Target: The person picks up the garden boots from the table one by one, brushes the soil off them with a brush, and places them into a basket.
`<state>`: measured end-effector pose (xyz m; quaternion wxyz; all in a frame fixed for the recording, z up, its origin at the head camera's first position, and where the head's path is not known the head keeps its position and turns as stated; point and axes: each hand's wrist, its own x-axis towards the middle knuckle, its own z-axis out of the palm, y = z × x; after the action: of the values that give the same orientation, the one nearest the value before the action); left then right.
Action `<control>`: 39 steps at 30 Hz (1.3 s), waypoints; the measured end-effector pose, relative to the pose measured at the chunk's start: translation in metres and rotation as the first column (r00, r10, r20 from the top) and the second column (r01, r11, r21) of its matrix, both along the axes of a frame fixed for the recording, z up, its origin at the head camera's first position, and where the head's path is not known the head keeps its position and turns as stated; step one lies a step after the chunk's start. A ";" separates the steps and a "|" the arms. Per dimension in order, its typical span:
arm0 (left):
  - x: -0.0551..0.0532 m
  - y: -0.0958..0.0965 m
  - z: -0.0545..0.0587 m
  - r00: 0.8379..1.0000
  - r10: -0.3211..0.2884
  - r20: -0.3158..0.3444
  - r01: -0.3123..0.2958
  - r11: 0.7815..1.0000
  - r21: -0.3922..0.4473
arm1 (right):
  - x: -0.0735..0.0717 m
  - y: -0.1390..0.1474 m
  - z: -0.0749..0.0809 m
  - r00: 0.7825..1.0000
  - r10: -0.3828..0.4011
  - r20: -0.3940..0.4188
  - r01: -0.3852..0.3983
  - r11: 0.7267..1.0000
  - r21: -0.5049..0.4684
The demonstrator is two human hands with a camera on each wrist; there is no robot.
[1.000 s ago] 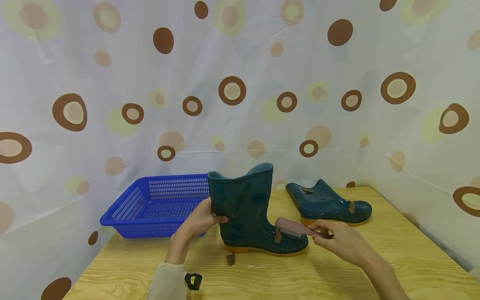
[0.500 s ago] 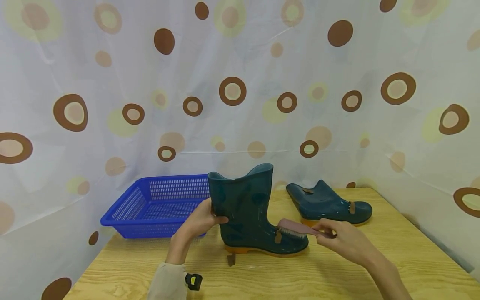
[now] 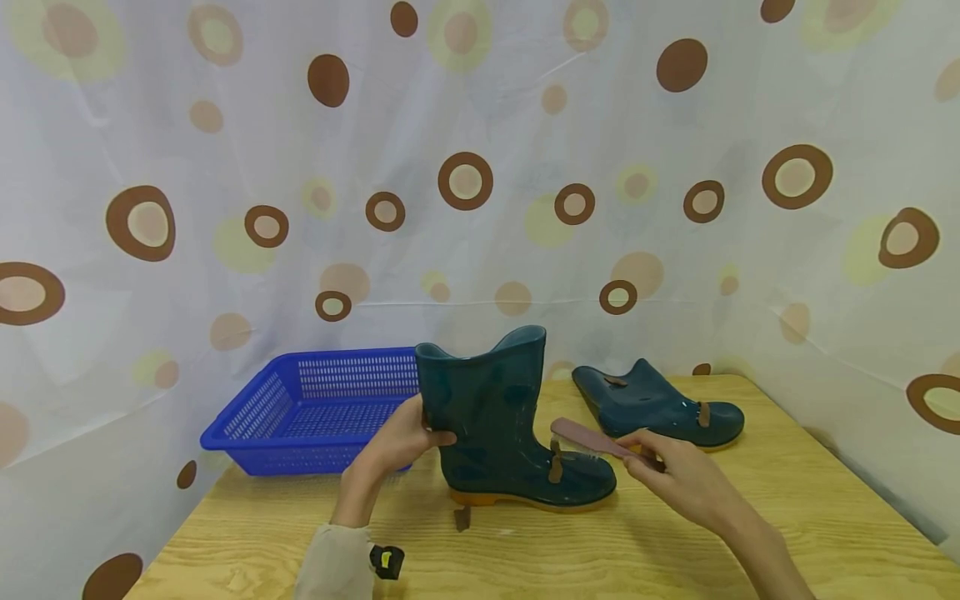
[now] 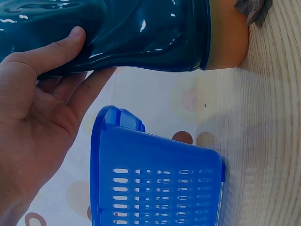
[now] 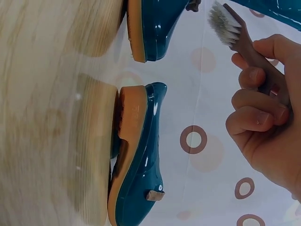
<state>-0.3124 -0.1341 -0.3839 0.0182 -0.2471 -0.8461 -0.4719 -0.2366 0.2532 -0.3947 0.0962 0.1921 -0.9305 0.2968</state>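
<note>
A glossy dark-green rubber boot (image 3: 487, 417) with an orange sole stands upright mid-table. My left hand (image 3: 405, 433) grips its shaft from the heel side, thumb on the near face; in the left wrist view the thumb (image 4: 70, 44) presses the rubber. A brown patch (image 3: 556, 462) clings to the boot's instep. In my right hand (image 3: 678, 475) is a pinkish-brown scrub brush (image 3: 588, 435), held by the handle. Its pale bristles (image 5: 223, 23) hang over the toe, apart from it in the right wrist view.
A second green boot (image 3: 660, 408) lies on its side at the back right, with brown patches on it. To the left is a blue perforated basket (image 3: 322, 458). One brown scrap (image 3: 462, 519) lies by the upright boot's heel. A patterned curtain (image 3: 510, 242) hangs behind the table.
The brush slid slightly right over the boot's toe, then rose a little and moved back left, its bristles now higher. My left hand and the boot have stayed in place.
</note>
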 end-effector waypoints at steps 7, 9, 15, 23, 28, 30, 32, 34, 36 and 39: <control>-0.001 -0.001 -0.001 1.000 -0.002 -0.008 0.002 1.000 0.000 | -0.003 -0.002 -0.001 0.998 0.048 0.042 -0.050 0.998 0.037; 0.000 -0.001 0.000 1.000 0.001 -0.007 -0.001 1.000 0.000 | -0.003 -0.001 -0.001 0.997 0.048 0.052 -0.050 0.998 0.039; 0.000 0.000 0.000 1.000 0.008 -0.002 -0.008 1.000 0.005 | -0.001 0.001 0.000 0.997 0.037 0.063 -0.039 0.999 0.033; 0.000 0.000 -0.001 1.000 -0.001 -0.015 0.001 1.000 0.001 | 0.002 0.007 0.002 0.999 0.038 0.035 -0.039 0.999 0.027; 0.000 0.000 -0.001 1.000 -0.011 -0.019 0.011 1.000 0.002 | 0.004 0.009 0.003 1.000 0.026 0.015 -0.026 0.999 0.026; 0.000 0.000 -0.001 1.000 -0.008 -0.011 0.008 1.000 0.004 | 0.004 0.010 0.003 1.000 0.018 0.008 -0.018 1.000 0.020; -0.001 0.000 -0.002 1.000 -0.006 -0.011 0.006 1.000 0.004 | 0.004 0.009 0.003 1.000 0.013 -0.004 -0.012 1.000 0.008; -0.001 0.000 -0.001 1.000 -0.001 -0.008 0.001 1.000 0.001 | 0.004 0.008 0.003 1.000 0.012 -0.013 -0.013 1.000 -0.016; -0.001 0.000 -0.001 1.000 0.003 -0.007 -0.003 1.000 -0.001 | 0.004 0.006 0.003 0.999 0.024 -0.022 -0.024 0.999 -0.034; -0.001 0.000 -0.001 1.000 0.003 -0.004 -0.003 1.000 0.000 | 0.003 0.004 0.003 0.999 0.036 -0.021 -0.037 0.999 -0.034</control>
<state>-0.3129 -0.1340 -0.3845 0.0208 -0.2467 -0.8465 -0.4712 -0.2335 0.2568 -0.3919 0.1036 0.2105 -0.9205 0.3125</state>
